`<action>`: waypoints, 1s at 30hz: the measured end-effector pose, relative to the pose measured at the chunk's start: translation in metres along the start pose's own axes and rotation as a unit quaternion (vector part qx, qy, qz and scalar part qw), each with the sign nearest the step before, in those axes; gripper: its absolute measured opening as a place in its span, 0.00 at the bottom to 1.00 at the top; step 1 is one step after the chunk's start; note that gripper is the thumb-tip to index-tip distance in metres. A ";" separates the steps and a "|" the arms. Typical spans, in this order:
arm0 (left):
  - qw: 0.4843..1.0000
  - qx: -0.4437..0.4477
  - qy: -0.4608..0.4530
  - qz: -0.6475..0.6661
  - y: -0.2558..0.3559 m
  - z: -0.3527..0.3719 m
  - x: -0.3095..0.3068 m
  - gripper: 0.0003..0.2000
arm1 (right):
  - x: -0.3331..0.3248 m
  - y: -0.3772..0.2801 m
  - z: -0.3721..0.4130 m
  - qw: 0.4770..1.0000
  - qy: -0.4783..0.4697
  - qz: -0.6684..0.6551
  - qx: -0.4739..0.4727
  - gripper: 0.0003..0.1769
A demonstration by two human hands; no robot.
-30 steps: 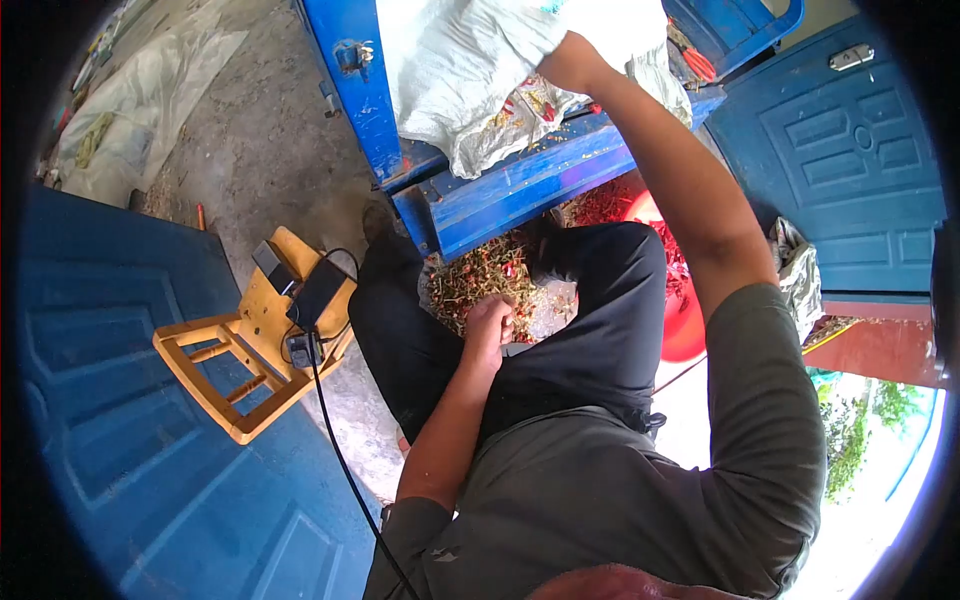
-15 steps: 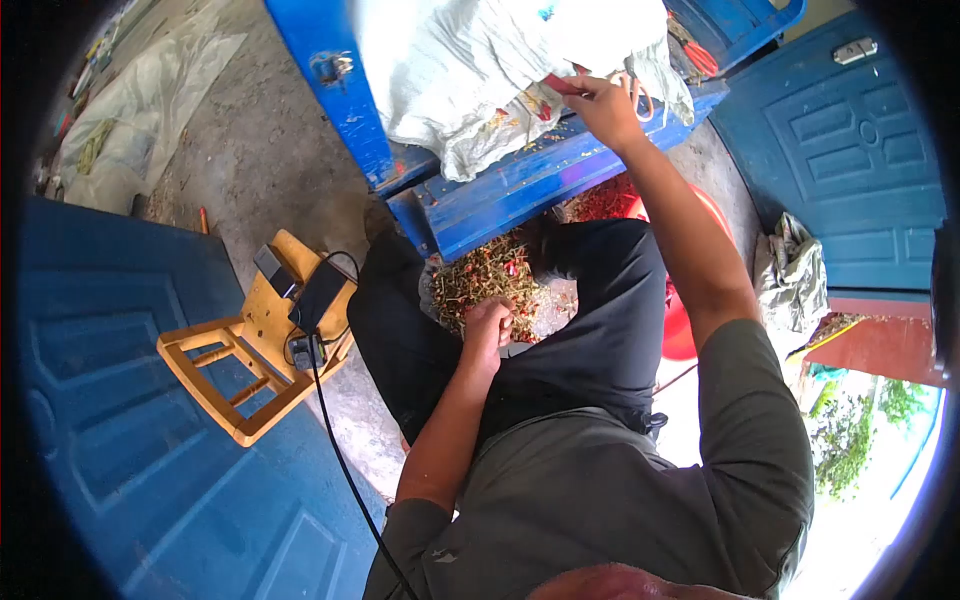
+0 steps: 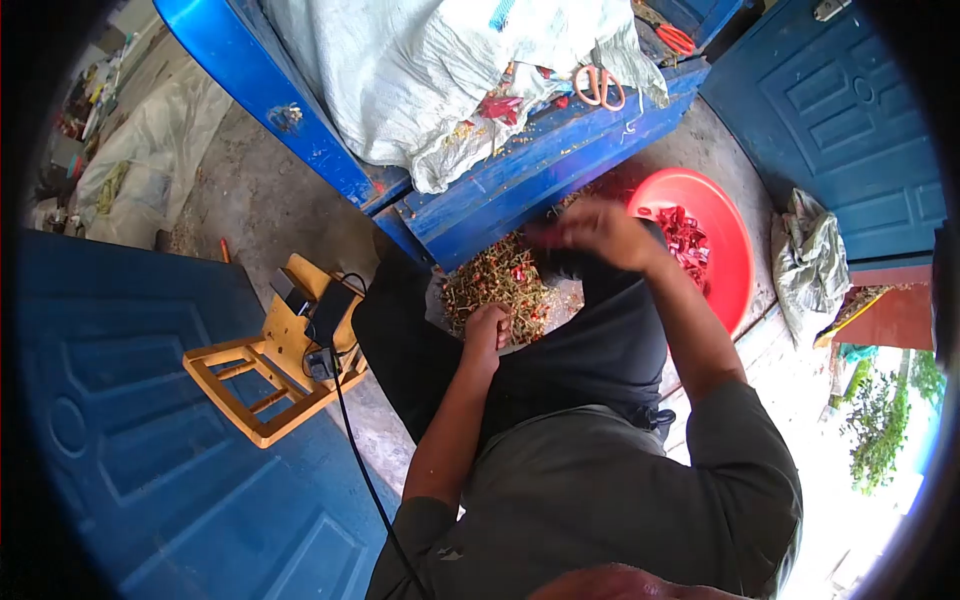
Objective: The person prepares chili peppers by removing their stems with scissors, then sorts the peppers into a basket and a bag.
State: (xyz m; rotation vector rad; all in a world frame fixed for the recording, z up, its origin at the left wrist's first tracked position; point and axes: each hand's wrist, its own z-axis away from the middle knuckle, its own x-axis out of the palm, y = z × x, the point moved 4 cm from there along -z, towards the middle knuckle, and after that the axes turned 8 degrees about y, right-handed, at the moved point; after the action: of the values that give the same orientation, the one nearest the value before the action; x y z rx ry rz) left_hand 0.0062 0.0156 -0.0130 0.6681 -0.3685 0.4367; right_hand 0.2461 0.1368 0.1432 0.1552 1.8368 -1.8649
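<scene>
My left hand point(image 3: 487, 328) is closed over the near edge of a heap of stems and red bits point(image 3: 492, 285) between my legs; what its fingers hold is hidden. Blurred by motion, my right hand point(image 3: 600, 232) is above my right thigh, close to the blue bench's front, with a dark red piece point(image 3: 545, 236) at its fingertips. On the blue bench point(image 3: 560, 150) lie a white woven sack point(image 3: 400, 80), red pieces point(image 3: 500, 108) at its edge and pink-handled scissors point(image 3: 600, 88).
A red basin point(image 3: 738, 255) with dark red pieces stands right of my knee. Red-handled scissors point(image 3: 675, 39) lie on the bench's far right. A wooden chair point(image 3: 285, 340) carrying a device and cable is at left. A crumpled sack point(image 3: 805, 265) lies by the blue door point(image 3: 850, 120).
My right hand has moved from the sack's edge down towards my lap with the red piece. The view has shifted, and more of the red basin shows.
</scene>
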 end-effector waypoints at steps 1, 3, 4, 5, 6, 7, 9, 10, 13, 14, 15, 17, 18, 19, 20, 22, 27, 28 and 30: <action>1.000 0.002 0.014 -0.002 0.000 0.001 0.001 0.05 | 0.016 -0.011 0.014 0.993 -0.085 0.041 0.072 0.09; 0.999 0.014 0.028 -0.016 -0.003 -0.001 -0.001 0.04 | 0.048 0.006 0.033 0.977 -0.210 0.026 0.031 0.10; 0.999 0.019 0.030 -0.017 -0.006 -0.004 -0.001 0.04 | 0.064 0.013 0.039 0.968 -0.247 0.051 0.009 0.11; 0.998 0.032 0.035 -0.028 -0.008 -0.006 0.000 0.05 | 0.079 0.015 0.043 0.965 -0.262 0.013 0.006 0.11; 0.997 0.044 0.042 -0.038 -0.010 -0.009 -0.003 0.06 | 0.095 0.021 0.045 0.959 -0.278 0.034 0.030 0.12; 0.998 0.032 0.031 -0.036 -0.015 -0.012 -0.007 0.08 | 0.110 0.028 0.044 0.961 -0.275 -0.037 0.011 0.12; 0.997 0.035 0.066 -0.026 -0.012 -0.011 -0.004 0.09 | 0.130 0.036 0.043 0.957 -0.270 -0.108 -0.017 0.12; 0.994 0.033 0.100 -0.013 -0.010 -0.010 -0.004 0.11 | 0.135 0.036 0.042 0.959 -0.235 -0.157 -0.028 0.12; 0.991 0.021 0.125 -0.042 -0.005 -0.007 -0.016 0.12 | 0.144 0.042 0.042 0.943 -0.224 -0.247 0.006 0.11; 0.990 0.023 0.130 -0.044 -0.011 -0.010 -0.023 0.12 | 0.148 0.048 0.043 0.926 -0.244 -0.282 0.056 0.11; 0.990 0.028 0.124 -0.059 -0.018 -0.018 -0.029 0.12 | 0.151 0.052 0.041 0.935 -0.246 -0.251 0.044 0.11; 0.989 0.034 0.121 -0.078 -0.022 -0.020 -0.031 0.12 | 0.154 0.060 0.038 0.927 -0.269 -0.247 0.084 0.11; 0.990 0.028 0.110 -0.083 -0.018 -0.016 -0.027 0.12 | 0.155 0.063 0.036 0.919 -0.289 -0.239 0.123 0.12; 0.991 0.022 0.100 -0.087 -0.014 -0.011 -0.023 0.12 | 0.155 0.062 0.035 0.919 -0.289 -0.242 0.119 0.12; 0.990 0.024 0.102 -0.091 -0.010 -0.005 -0.021 0.12 | 0.154 0.058 0.038 0.912 -0.305 -0.245 0.120 0.12; 0.995 0.034 0.068 -0.068 -0.002 0.004 -0.015 0.12 | 0.150 0.050 0.040 0.907 -0.319 -0.250 0.117 0.12; 0.992 0.029 0.105 -0.071 -0.008 0.007 -0.013 0.12 | 0.165 0.055 0.052 0.891 -0.299 -0.330 0.089 0.12; 0.990 0.026 0.112 -0.084 -0.010 0.006 -0.015 0.12 | 0.167 0.058 0.055 0.892 -0.296 -0.330 0.089 0.12; 0.991 0.041 0.104 -0.076 -0.016 -0.006 -0.025 0.12 | 0.167 0.057 0.056 0.948 -0.254 -0.188 0.021 0.12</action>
State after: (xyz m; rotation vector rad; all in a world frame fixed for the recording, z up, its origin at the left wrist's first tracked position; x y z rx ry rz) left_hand -0.0060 0.0015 -0.0367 0.7179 -0.1007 0.3735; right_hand 0.1417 0.0394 0.0246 -0.6477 1.5318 -1.9502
